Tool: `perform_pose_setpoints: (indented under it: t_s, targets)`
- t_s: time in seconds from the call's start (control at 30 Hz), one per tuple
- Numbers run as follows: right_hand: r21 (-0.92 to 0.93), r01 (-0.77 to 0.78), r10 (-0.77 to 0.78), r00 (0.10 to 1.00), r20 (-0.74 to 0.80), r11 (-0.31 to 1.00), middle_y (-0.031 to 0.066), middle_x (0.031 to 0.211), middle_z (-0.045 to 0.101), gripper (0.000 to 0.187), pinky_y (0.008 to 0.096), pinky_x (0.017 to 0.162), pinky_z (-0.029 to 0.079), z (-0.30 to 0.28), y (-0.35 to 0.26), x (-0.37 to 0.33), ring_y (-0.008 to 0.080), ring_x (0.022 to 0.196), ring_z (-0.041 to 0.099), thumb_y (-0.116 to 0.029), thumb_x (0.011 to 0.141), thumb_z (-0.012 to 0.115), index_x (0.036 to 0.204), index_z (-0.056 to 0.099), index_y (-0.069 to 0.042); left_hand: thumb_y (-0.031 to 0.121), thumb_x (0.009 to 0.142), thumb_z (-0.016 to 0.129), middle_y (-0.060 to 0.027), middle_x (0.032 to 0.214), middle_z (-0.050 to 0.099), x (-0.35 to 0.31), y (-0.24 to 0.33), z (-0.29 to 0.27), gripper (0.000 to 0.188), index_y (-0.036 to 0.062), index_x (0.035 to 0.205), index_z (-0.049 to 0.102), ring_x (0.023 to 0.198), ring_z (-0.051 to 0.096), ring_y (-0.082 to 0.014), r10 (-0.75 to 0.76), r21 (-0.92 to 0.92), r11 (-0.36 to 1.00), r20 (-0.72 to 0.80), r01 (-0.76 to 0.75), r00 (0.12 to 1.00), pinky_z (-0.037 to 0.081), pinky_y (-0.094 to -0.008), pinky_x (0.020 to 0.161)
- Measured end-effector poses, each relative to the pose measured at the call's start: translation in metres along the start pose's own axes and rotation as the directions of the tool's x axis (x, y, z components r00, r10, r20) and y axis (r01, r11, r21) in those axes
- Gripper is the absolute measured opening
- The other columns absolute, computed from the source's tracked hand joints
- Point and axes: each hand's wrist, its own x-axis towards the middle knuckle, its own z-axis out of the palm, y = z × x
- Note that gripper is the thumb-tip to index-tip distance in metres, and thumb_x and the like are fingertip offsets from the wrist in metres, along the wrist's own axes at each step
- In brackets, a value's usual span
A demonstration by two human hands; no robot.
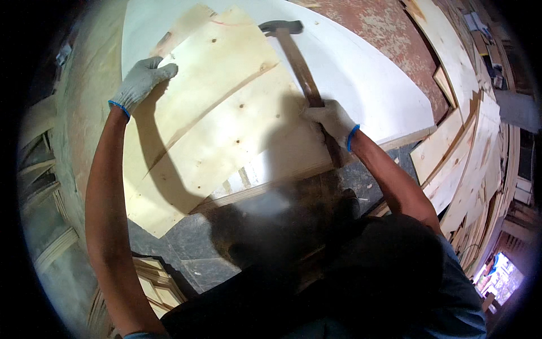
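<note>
My table point(389, 39) here is a worn reddish-brown slab. Lying flat on it is a big white board point(361, 79), with pale knotty plywood sheets point(226, 113) stacked on top, overhanging the near edge.

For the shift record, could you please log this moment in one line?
left hand: flat on plywood sheet | right hand: gripping hammer | white board beneath

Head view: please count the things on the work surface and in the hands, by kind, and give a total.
Gloved hands: 2, left hand on the plywood, right hand gripping the hammer
Hammer: 1
Plywood sheets: 2, top sheet and a lower sheet showing beneath it
White board: 1
Total: 6
</note>
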Motion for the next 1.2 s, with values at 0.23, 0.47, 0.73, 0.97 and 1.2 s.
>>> perform_pose_setpoints:
  t_s: [0.23, 0.47, 0.73, 0.97, 1.2]
  targets:
    - [0.065, -0.012, 0.013, 1.000, -0.020, 0.998, 0.0018, 0.080, 0.064, 0.031, 0.0303, 0.060, 0.051, -0.007, 0.004, 0.007, 0.0118, 0.065, 0.059, -0.029, 0.095, 0.069, 0.105, 0.069, -0.001, 0.046, 0.090, 0.076, 0.0052, 0.062, 0.052, -0.008, 0.009, -0.009, 0.038, 0.0126, 0.078, 0.062, 0.050, 0.042, -0.0062, -0.009, -0.145, 0.989, -0.045, 0.002, 0.999, 0.033, -0.0246, 0.047]
    - [-0.283, 0.400, -0.462, 0.863, -0.203, 0.872, 0.0036, 0.091, 0.068, 0.035, 0.0323, 0.078, 0.052, -0.039, -0.005, -0.016, 0.0141, 0.084, 0.064, -0.031, 0.100, 0.063, 0.109, 0.068, 0.003, 0.042, 0.092, 0.074, 0.0067, 0.061, 0.050, -0.034, 0.015, -0.012, 0.034, 0.0149, 0.075, 0.061, 0.049, 0.040, -0.0061, -0.012, -0.284, 0.958, -0.181, -0.040, 0.983, 0.030, -0.0256, 0.046]
    - [-0.357, 0.761, -0.755, 0.627, 0.193, 0.541, 0.0087, 0.100, 0.069, 0.043, 0.0304, 0.081, 0.054, -0.012, -0.051, -0.038, 0.0157, 0.093, 0.066, -0.041, 0.104, 0.055, 0.115, 0.064, -0.001, 0.046, 0.093, 0.071, -0.0113, 0.096, 0.069, -0.084, 0.052, -0.019, 0.044, 0.0061, 0.111, 0.069, 0.087, 0.066, -0.0214, 0.079, 0.100, 0.993, -0.163, -0.063, 0.983, 0.052, -0.0351, 0.077]
    - [0.294, 0.120, -0.185, 0.961, 0.205, 0.948, 0.0121, 0.116, 0.067, 0.045, 0.0332, 0.088, 0.055, 0.023, -0.076, -0.078, 0.0203, 0.103, 0.066, -0.035, 0.109, 0.043, 0.132, 0.057, 0.000, 0.044, 0.100, 0.063, -0.0136, 0.120, 0.072, -0.253, 0.100, 0.033, 0.044, 0.0040, 0.118, 0.069, 0.115, 0.067, -0.0226, 0.061, -0.345, 0.931, 0.475, 0.122, 0.878, 0.054, -0.0388, 0.099]
    - [0.376, 0.403, -0.467, 0.879, 0.092, 0.834, 0.0147, 0.136, 0.060, 0.065, 0.0393, 0.103, 0.051, 0.061, -0.047, -0.095, 0.0254, 0.119, 0.062, -0.053, 0.105, 0.046, 0.142, 0.050, 0.000, 0.044, 0.105, 0.055, -0.0166, 0.131, 0.065, -0.375, 0.029, 0.210, 0.060, -0.0029, 0.141, 0.051, 0.122, 0.062, -0.0250, 0.166, -0.868, 0.034, 0.494, 0.496, 0.853, 0.052, -0.0364, 0.101]
